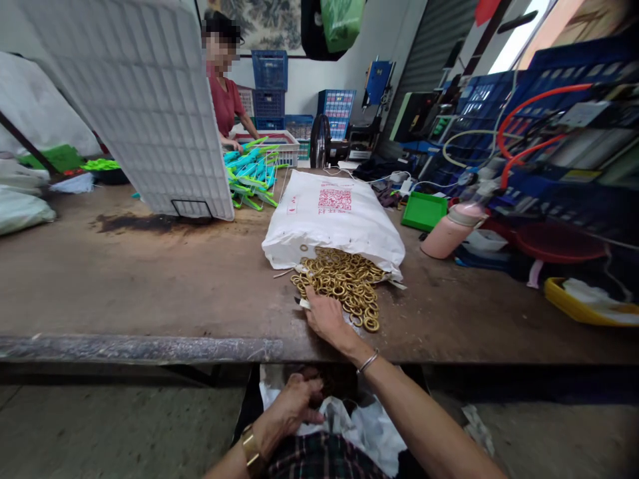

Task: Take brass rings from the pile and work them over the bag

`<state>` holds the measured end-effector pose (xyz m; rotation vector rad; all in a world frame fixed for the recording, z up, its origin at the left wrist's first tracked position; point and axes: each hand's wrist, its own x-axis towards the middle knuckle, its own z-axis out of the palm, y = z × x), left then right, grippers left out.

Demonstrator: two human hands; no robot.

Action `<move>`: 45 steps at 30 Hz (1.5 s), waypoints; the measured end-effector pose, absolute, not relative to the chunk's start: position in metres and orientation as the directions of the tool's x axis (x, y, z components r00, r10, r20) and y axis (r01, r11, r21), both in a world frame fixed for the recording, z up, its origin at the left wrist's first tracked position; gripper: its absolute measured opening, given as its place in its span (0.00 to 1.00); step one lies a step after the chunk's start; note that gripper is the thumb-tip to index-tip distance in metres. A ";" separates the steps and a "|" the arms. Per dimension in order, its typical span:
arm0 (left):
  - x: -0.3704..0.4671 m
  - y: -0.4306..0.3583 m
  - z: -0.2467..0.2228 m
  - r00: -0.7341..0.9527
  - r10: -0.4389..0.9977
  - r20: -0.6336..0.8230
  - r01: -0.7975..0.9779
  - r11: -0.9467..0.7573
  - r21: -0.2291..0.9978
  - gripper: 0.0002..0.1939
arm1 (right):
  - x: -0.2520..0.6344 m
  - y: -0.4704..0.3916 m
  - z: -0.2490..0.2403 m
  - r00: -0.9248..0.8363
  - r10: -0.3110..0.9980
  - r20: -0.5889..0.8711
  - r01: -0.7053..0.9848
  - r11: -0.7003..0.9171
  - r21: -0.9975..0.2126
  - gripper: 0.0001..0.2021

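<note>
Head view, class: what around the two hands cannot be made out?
Head view:
- White printed sack: its top hides how far the golden rings reach inside.
- Left hand: shadow and blur obscure anything held.
- Black-and-white object at the right hand: too small to identify.

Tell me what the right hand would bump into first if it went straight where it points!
Probably the gold rings at the pile's left edge; the right hand points at them, maybe touching, but depth is unclear.

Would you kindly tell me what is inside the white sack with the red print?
Gold-coloured rings show in the open mouth of the white sack and spill onto the table; whatever lies deeper is covered.
</note>
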<state>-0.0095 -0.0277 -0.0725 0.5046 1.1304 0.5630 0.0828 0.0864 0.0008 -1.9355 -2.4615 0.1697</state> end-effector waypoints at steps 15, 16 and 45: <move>-0.008 -0.035 -0.064 0.288 0.762 -0.581 0.215 0.539 0.814 0.24 | 0.202 0.059 -0.016 0.283 0.935 0.212 0.951 -0.244 -0.192 0.20; -0.008 -0.035 -0.060 0.302 0.764 -0.570 0.225 0.524 0.821 0.22 | 0.201 0.060 -0.017 0.284 0.939 0.193 0.953 -0.255 -0.165 0.21; -0.020 0.008 -0.014 0.115 0.993 -0.017 0.335 -0.023 0.942 0.11 | 0.146 0.125 0.012 -0.153 0.975 0.161 0.978 0.173 -0.116 0.16</move>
